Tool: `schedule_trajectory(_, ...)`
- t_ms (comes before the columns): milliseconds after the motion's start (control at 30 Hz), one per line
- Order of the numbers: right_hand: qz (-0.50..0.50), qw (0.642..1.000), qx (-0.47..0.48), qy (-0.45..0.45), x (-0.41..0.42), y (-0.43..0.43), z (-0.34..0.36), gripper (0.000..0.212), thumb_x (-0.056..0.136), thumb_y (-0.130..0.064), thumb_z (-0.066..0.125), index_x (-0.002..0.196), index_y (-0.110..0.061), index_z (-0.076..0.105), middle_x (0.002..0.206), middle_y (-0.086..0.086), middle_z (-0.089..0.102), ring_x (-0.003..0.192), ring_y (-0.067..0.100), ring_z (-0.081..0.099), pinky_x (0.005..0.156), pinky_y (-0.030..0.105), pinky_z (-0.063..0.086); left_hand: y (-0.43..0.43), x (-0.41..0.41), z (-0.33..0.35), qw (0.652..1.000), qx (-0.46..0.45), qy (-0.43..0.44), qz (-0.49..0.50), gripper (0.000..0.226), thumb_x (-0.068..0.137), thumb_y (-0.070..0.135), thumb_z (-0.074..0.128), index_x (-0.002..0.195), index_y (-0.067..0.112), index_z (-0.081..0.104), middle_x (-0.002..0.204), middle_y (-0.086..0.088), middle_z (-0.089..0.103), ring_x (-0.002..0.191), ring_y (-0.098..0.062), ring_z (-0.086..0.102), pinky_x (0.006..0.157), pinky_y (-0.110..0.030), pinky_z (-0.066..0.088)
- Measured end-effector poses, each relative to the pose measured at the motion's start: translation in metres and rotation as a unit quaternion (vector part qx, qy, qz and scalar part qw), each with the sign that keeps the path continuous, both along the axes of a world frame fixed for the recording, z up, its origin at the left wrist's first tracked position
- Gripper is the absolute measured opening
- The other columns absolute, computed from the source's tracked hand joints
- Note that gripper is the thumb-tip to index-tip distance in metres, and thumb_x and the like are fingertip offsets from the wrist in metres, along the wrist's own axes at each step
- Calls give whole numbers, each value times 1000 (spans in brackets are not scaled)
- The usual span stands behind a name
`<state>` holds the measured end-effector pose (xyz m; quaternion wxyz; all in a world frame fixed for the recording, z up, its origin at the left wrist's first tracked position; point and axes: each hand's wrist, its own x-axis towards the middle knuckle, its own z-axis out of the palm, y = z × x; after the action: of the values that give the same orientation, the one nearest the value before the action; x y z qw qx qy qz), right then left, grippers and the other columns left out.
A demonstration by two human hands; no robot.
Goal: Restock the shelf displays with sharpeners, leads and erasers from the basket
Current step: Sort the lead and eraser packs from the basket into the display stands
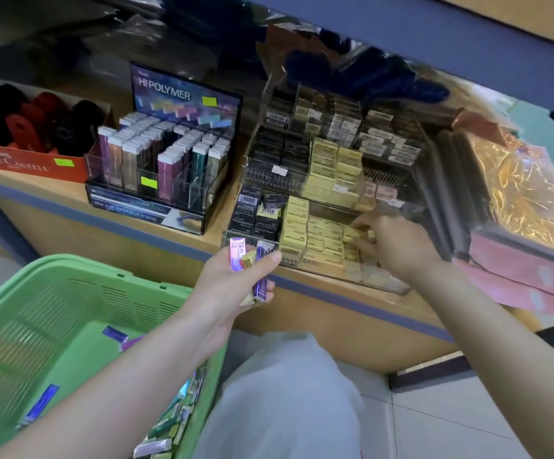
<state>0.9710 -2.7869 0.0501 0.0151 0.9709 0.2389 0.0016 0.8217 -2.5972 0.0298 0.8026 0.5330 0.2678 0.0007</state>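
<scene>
- Two hands are at work, yours: your left hand (232,286) hovers between the green basket (87,263) and the shelf (37,185). Its grip is clamped on a small bundle of purple lead cases (237,255) with one yellow eraser (248,260) wedged between them.
- Your right hand (401,246) reaches into the lowest tier of the clear tiered display (385,286), fingers bent down onto the rows of yellow erasers (322,236). You cannot tell from here whether that grip pinches one or only touches them.
- Black packs (247,200) with white barcode labels stand just left of those erasers in the same tier; their print is too blurred to read.
- Left of that display stands a black lead stand (183,94) whose header card reads "HI-POLYMER". Its front strip shows "precise erasing", and neon yellow-green stickers sit on it.
- At the far left, a red carton (20,160) carries the Faber-Castell name, seen upside down and only partly legible. It holds red and black pieces.
- Loose purple packs (115,334) lie on the basket floor, with more piled in its near corner.
</scene>
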Motion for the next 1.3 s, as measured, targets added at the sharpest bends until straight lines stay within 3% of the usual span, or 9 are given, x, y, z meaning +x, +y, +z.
schedule_trajectory(233, 61, 991, -118, 2, 15, 3, 5, 34, 96, -34, 53, 128, -27, 55, 125, 1, 61, 99, 20, 63, 81, 38, 52, 10, 5, -9, 1000, 11, 14, 4, 30, 81, 19, 72, 106, 6, 62, 84, -8, 65, 55, -9, 59, 53, -18, 55)
schedule_trajectory(633, 41, 995, -89, -11, 10, 7, -15, 29, 96, -32, 53, 121, -24, 65, 123, 2, 57, 106, 24, 59, 74, 32, 47, 14, 8, -20, 1000, -3, 22, -6, 30, 80, 21, 73, 105, 9, 63, 88, -8, 67, 59, -10, 61, 56, -20, 55)
schedule_trajectory(700, 10, 998, -52, 29, 11, 9, -14, 32, 94, -30, 57, 123, -19, 62, 127, 4, 53, 107, 25, 58, 80, 32, 45, 13, 6, -20, 1000, -7, 21, -9, 30, 80, 22, 72, 106, 8, 63, 87, -9, 67, 59, -11, 61, 56, -20, 56)
schedule_trajectory(800, -45, 989, 110, 93, 7, 11, -5, 30, 93, -15, 59, 123, -15, 56, 132, 8, 45, 96, 22, 55, 76, 30, 44, 12, 5, -16, 1000, -9, 19, -17, 32, 80, 23, 72, 106, 8, 62, 86, -9, 68, 57, -10, 61, 57, -20, 56)
schedule_trajectory(933, -71, 937, 277, 198, -15, 22, 9, 17, 99, -16, 46, 116, -14, 46, 94, 2, 62, 73, 20, 58, 58, 27, 49, 13, 5, -10, 999, -19, 13, -27, 34, 79, 23, 72, 108, 7, 62, 85, -10, 67, 56, -10, 61, 56, -20, 56)
schedule_trajectory(1000, -64, 887, 368, 272, -28, 27, 14, 10, 100, -20, 45, 109, -18, 48, 95, 2, 67, 75, 15, 63, 71, 41, 54, 11, 4, -7, 999, -25, 8, -35, 33, 80, 23, 72, 108, 7, 62, 85, -10, 66, 55, -10, 61, 58, -21, 56)
schedule_trajectory(1133, -44, 837, 433, 331, -50, 32, 23, 21, 102, -18, 40, 105, -20, 61, 90, -5, 62, 61, -1, 53, 57, 16, 45, 3, 7, 2, 997, -38, -8, -60, 28, 82, 22, 70, 105, 9, 62, 85, -9, 66, 56, -9, 60, 62, -23, 56)
schedule_trajectory(1233, -81, 746, 512, 418, -63, 40, 26, 26, 103, -17, 35, 116, -10, 57, 88, -1, 62, 62, 4, 51, 56, 17, 43, -3, 9, 9, 996, -51, -24, -69, 25, 82, 22, 70, 103, 9, 63, 82, -4, 67, 56, -8, 60, 59, -22, 56)
schedule_trajectory(1300, -96, 722, 535, 427, -70, 45, 28, 22, 103, -13, 34, 113, -7, 52, 87, 2, 65, 62, 6, 56, 55, 16, 46, -5, 11, 13, 995, -55, -33, -75, 21, 83, 22, 69, 100, 11, 65, 81, -4, 66, 56, -9, 60, 59, -21, 55)
